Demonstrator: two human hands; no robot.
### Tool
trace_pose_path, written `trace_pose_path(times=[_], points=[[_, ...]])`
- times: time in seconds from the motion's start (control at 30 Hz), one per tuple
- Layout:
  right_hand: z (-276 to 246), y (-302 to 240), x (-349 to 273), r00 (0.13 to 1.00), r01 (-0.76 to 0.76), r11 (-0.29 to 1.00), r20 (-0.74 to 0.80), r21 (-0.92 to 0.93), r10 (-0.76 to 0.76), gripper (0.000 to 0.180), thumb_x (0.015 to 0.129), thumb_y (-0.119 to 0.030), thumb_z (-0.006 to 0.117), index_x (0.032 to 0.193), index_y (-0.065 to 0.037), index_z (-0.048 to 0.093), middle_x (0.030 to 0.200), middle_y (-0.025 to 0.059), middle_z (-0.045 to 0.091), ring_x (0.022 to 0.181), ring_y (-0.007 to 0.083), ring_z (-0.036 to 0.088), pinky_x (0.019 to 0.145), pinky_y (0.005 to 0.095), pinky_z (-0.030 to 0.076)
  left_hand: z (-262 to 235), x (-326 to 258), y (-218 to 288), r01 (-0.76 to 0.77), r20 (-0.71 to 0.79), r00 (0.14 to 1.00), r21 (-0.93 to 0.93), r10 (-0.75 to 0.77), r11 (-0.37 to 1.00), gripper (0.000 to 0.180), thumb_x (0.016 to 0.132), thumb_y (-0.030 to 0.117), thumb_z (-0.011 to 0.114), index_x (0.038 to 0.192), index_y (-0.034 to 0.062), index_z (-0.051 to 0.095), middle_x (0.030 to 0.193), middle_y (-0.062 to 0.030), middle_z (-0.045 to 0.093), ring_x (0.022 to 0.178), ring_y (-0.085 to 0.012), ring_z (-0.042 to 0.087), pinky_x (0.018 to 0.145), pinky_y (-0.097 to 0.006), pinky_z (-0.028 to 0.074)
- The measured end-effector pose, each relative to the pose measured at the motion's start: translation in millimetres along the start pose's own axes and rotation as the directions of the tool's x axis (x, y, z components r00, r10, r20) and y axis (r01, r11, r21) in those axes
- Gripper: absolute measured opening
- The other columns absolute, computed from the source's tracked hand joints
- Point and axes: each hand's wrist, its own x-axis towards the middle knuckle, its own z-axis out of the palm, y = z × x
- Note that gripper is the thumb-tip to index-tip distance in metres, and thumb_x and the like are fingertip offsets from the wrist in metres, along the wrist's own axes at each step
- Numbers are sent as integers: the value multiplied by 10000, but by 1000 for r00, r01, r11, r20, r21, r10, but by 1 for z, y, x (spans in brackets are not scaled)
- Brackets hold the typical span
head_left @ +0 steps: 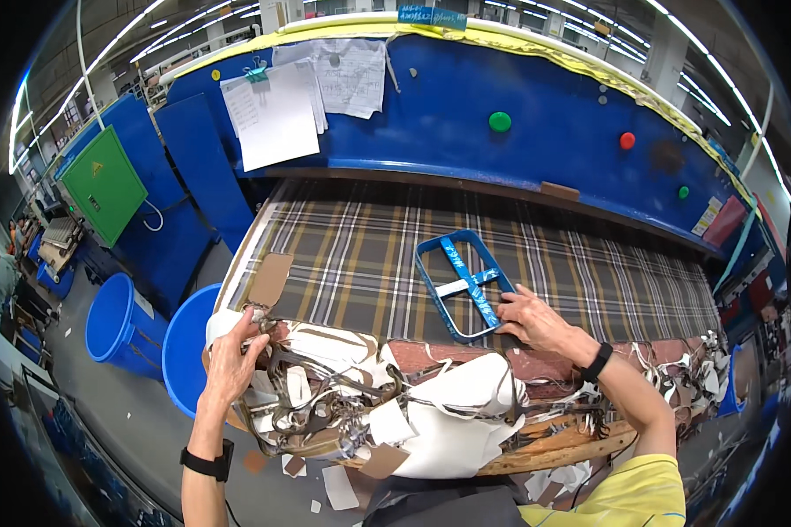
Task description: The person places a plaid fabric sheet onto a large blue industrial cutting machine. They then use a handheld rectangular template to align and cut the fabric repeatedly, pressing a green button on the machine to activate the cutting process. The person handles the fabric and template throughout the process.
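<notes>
1. Right hand has its fingers curled onto the near right corner of a blue frame, gripping the edge.
2. That frame is a rounded rectangle with crossed bars inside, and it's sitting on the plaid fabric, near the cloth's front edge and a bit right of the middle.
3. Left hand is over at the front left corner of the cloth, fingertips right up against some dark scraps. It's pretty cluttered there, so I honestly can't tell if they're pinching anything or just touching.
4. Just beyond that hand there's a brown card piece lying on the plaid.
5. Tangled strips and white pieces are heaped along the near edge, between the person and the cloth.
6. Behind it all, a blue machine panel; two blue bins off to the left.
</notes>
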Motion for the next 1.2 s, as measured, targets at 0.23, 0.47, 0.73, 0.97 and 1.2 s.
trace_pose_path(times=[0.23,0.47,0.73,0.97,1.2], points=[[-26,-40,35,931,-299,925,-138,236,337,299,875,-267,716,918,27,685,794,212,683,780,351,676,740,437,518,11,70,-11,-159,-6,987,72,160,985,590,895,117,691,1416,-23,452,1093,-218,699,1034,-372,673,877,-411,523],[-8,-48,45,880,-447,862,-58,239,472,423,864,-254,740,1025,106,586,570,193,600,549,370,643,545,445,513,35,93,-26,-68,194,979,26,62,997,832,757,97,810,1480,63,399,1202,-232,657,1129,-375,626,973,-422,489],[2,-80,76,780,-615,771,-20,168,626,743,789,-436,790,1201,121,523,935,304,653,897,433,665,790,478,532,38,86,-55,-89,160,980,-167,116,982,902,693,70,851,1480,75,411,1292,-223,609,1143,-327,622,963,-404,515],[13,-94,98,643,-751,637,-23,172,765,889,682,-272,861,1324,153,416,1219,330,567,1138,433,574,993,458,460,40,93,-51,-67,198,974,-210,109,975,1001,697,168,877,1529,112,325,1346,-180,596,1165,-295,614,941,-391,513],[2,-106,107,764,-629,750,-15,203,645,931,665,-287,839,1372,102,376,1296,291,503,1234,408,502,1073,459,393,37,89,-60,-64,189,975,-263,116,963,1094,692,188,876,1556,93,212,1319,-219,599,1165,-322,628,966,-400,524]])
